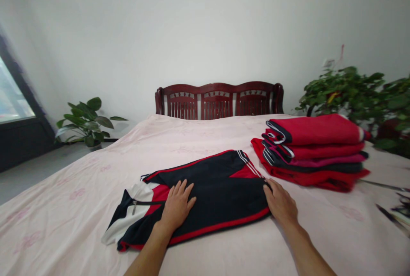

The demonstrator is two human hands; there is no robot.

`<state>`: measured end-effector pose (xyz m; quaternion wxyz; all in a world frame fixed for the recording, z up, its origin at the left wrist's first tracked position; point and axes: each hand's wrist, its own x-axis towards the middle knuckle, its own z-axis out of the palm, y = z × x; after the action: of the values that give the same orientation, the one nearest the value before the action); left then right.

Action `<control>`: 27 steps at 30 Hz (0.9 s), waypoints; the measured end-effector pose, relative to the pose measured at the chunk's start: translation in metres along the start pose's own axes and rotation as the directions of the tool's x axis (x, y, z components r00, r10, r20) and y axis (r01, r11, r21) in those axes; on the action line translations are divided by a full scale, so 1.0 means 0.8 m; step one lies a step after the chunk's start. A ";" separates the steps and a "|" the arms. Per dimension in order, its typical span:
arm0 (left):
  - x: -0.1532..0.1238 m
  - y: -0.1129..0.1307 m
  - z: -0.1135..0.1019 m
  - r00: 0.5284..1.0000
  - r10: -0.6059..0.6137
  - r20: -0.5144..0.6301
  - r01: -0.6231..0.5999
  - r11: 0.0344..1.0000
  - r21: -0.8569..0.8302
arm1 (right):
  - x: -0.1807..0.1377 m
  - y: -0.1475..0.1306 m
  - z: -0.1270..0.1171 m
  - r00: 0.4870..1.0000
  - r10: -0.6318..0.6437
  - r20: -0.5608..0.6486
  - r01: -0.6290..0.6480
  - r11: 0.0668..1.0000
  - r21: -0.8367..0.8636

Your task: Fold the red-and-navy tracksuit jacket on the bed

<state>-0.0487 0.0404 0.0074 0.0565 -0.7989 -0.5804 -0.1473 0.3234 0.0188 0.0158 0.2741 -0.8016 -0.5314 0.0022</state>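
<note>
A folded navy track jacket [218, 190] with red piping lies on the bed in front of me. Its white and red collar end, with a zip, points left, and white stripes cross its right end. My left hand [177, 203] rests palm down on the jacket near the collar end, fingers stretched out. At the right edge, my right hand [282, 201] has its fingers bent around the fabric; part of them is hidden. Just beyond that hand sits a stack of folded clothes [317, 152], mostly red with navy and magenta layers.
A pale pink flowered sheet [80, 207] covers the bed. Behind it stands a dark red wooden headboard [216, 101]. Leafy plants grow at the left [88, 122] and right [355, 96]. Some thin dark items [392, 218] lie at the right edge.
</note>
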 end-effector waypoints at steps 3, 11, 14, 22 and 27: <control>0.000 -0.001 -0.001 1.000 -0.002 0.002 0.002 1.000 -0.008 | 0.000 -0.001 -0.001 1.000 0.018 0.001 -0.018 1.000 0.005; 0.000 -0.002 0.000 1.000 -0.004 0.000 0.004 1.000 -0.023 | 0.005 0.002 -0.001 0.995 0.101 -0.010 -0.101 0.994 0.038; 0.000 -0.003 0.002 1.000 -0.003 -0.010 0.002 1.000 -0.025 | 0.005 0.003 -0.001 0.994 0.105 -0.013 -0.104 0.994 0.037; 0.000 -0.002 -0.001 1.000 -0.005 -0.004 0.004 0.999 -0.038 | 0.004 0.003 -0.004 0.995 0.099 0.018 -0.100 0.994 0.050; 0.000 -0.002 -0.001 1.000 -0.001 -0.011 0.001 0.999 -0.046 | 0.004 0.003 -0.003 0.996 0.090 0.005 -0.090 0.995 0.037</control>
<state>-0.0502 0.0403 0.0082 0.0413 -0.7988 -0.5770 -0.1651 0.3275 0.0198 0.0181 0.2879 -0.8195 -0.4948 0.0259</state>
